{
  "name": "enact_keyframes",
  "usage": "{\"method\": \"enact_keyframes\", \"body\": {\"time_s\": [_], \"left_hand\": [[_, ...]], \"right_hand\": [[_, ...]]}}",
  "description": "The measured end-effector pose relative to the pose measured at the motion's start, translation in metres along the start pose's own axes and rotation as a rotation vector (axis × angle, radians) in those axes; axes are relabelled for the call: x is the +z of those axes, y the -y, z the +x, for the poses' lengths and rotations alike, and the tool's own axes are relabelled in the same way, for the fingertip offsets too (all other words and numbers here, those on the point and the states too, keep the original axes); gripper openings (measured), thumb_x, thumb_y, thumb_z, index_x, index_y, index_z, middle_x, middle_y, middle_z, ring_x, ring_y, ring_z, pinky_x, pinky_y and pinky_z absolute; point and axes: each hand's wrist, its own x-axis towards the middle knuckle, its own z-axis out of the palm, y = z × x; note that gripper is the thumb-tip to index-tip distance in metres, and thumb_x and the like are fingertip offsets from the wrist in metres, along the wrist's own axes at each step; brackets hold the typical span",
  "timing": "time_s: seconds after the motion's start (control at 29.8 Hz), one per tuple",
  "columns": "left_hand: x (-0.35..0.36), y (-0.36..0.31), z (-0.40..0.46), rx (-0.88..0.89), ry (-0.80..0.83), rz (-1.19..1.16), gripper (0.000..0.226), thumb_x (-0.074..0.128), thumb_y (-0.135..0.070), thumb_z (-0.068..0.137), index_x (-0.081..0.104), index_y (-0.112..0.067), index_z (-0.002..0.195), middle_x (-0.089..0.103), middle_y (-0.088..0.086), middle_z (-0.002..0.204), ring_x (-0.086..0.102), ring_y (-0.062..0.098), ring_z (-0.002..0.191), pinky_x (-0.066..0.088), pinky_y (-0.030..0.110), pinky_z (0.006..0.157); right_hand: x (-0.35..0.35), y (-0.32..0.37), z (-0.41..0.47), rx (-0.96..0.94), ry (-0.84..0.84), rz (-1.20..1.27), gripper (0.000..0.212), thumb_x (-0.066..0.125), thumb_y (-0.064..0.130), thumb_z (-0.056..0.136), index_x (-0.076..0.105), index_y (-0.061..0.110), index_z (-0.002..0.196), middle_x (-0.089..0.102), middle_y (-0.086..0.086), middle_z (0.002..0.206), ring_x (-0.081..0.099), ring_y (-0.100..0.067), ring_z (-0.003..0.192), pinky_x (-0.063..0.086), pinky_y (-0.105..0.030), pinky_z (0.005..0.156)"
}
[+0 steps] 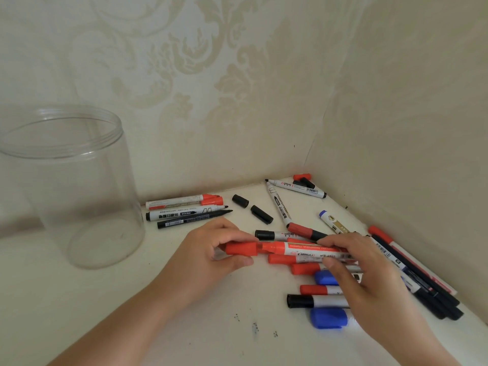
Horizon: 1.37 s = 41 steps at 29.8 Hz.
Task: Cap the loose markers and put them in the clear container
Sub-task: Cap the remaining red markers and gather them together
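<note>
A person's two bare hands meet over a white tabletop set into a wallpapered corner. The left hand has its fingers and thumb curled round a red cap, pinching it at the end of a red marker. The right hand grips the barrel of that same marker, fingers draped over the top and the thumb tucked underneath, so the pen lies level between the two hands, just above the pile. The cap sits at the marker's tip; whether it is fully seated cannot be told.

The clear container stands upright at the left, open at the top, with no markers inside, well apart from the hands.

Between the container and the hands lie three pens side by side: a capped red marker, an uncapped black marker with a white barrel and an uncapped all-black marker. Two loose black caps rest near them. Toward the corner lie two more uncapped white-barrelled markers, with a red and a black cap against the wall. Beneath and beside the right hand is a jumble of red-, black- and blue-capped markers, with a loose blue cap nearest the viewer and several dark pens along the right wall.
</note>
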Motion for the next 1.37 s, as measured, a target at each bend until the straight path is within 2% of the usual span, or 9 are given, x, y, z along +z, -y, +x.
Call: {"method": "enact_keyframes", "body": {"time_s": [0.13,0.34,0.5,0.64,0.74,0.84,1.01,1.14,1.37], "left_hand": [[0.002,-0.002,0.000,-0.003,0.004,-0.033,0.033,0.071,-0.038,0.062,0.067,-0.045,0.093,0.060,-0.013,0.092,0.059,0.006,0.085,0.040,0.007,0.075],[0.003,-0.003,-0.003,0.034,0.070,0.040,0.033,0.077,-0.045,0.062,0.067,-0.042,0.093,0.064,-0.017,0.090,0.059,0.006,0.082,0.043,0.012,0.073],[0.006,-0.005,-0.006,0.154,0.146,0.254,0.033,0.045,-0.058,0.079,0.052,-0.042,0.106,0.058,-0.024,0.087,0.052,-0.005,0.073,0.034,0.005,0.063],[0.007,-0.010,-0.009,0.171,0.179,0.302,0.038,0.027,-0.067,0.083,0.046,-0.042,0.104,0.052,-0.040,0.083,0.051,-0.012,0.078,0.035,0.004,0.067],[0.010,-0.011,-0.010,0.192,0.162,0.318,0.046,0.017,-0.072,0.082,0.045,-0.040,0.100,0.051,-0.037,0.075,0.050,-0.014,0.076,0.036,0.005,0.066],[0.010,-0.009,-0.009,0.180,0.125,0.319,0.053,0.014,-0.074,0.080,0.048,-0.036,0.095,0.050,-0.027,0.070,0.051,-0.003,0.073,0.036,0.008,0.062],[0.010,-0.007,-0.009,0.163,0.149,0.340,0.045,0.018,-0.066,0.081,0.050,-0.036,0.090,0.052,-0.029,0.072,0.050,-0.003,0.071,0.033,0.011,0.059],[0.009,-0.007,-0.010,0.167,0.151,0.317,0.039,0.021,-0.062,0.083,0.051,-0.038,0.089,0.052,-0.035,0.078,0.050,-0.005,0.070,0.034,0.011,0.060],[0.007,-0.008,-0.007,0.230,0.056,0.424,0.039,0.026,-0.066,0.085,0.050,-0.040,0.100,0.051,-0.022,0.082,0.048,-0.005,0.077,0.037,0.010,0.067]], "right_hand": [[-0.004,-0.003,0.001,-0.001,-0.006,-0.018,0.019,0.049,0.031,0.082,0.056,0.040,0.098,0.054,0.027,0.103,0.048,0.007,0.101,0.030,0.000,0.086],[0.000,0.004,-0.001,-0.030,0.064,-0.021,0.020,0.055,0.032,0.087,0.053,0.047,0.099,0.053,0.029,0.107,0.048,0.008,0.104,0.030,0.000,0.089],[0.002,0.013,-0.001,-0.004,0.153,0.050,0.027,0.049,0.035,0.079,0.053,0.048,0.102,0.054,0.031,0.110,0.051,0.011,0.102,0.036,0.000,0.084],[-0.006,0.017,0.000,0.070,0.203,0.166,0.023,0.050,0.038,0.075,0.061,0.045,0.094,0.058,0.036,0.100,0.057,0.011,0.091,0.041,-0.001,0.072],[-0.005,0.017,0.000,0.128,0.215,0.257,0.020,0.054,0.034,0.078,0.067,0.046,0.088,0.063,0.032,0.095,0.060,0.008,0.091,0.043,-0.004,0.074],[0.002,0.015,-0.002,0.180,0.224,0.282,0.027,0.058,0.022,0.084,0.066,0.048,0.087,0.061,0.036,0.097,0.060,0.006,0.094,0.047,-0.011,0.080],[0.005,0.020,-0.003,0.170,0.228,0.275,0.020,0.053,0.034,0.080,0.062,0.049,0.090,0.060,0.034,0.101,0.062,-0.002,0.090,0.051,-0.015,0.076],[0.010,0.019,-0.005,0.102,0.188,0.216,0.019,0.049,0.041,0.083,0.061,0.047,0.096,0.059,0.033,0.102,0.058,0.002,0.097,0.045,-0.010,0.080],[0.008,0.010,-0.001,-0.001,0.083,0.033,0.018,0.051,0.041,0.087,0.058,0.044,0.103,0.059,0.025,0.093,0.049,0.001,0.101,0.034,-0.012,0.088]]}}
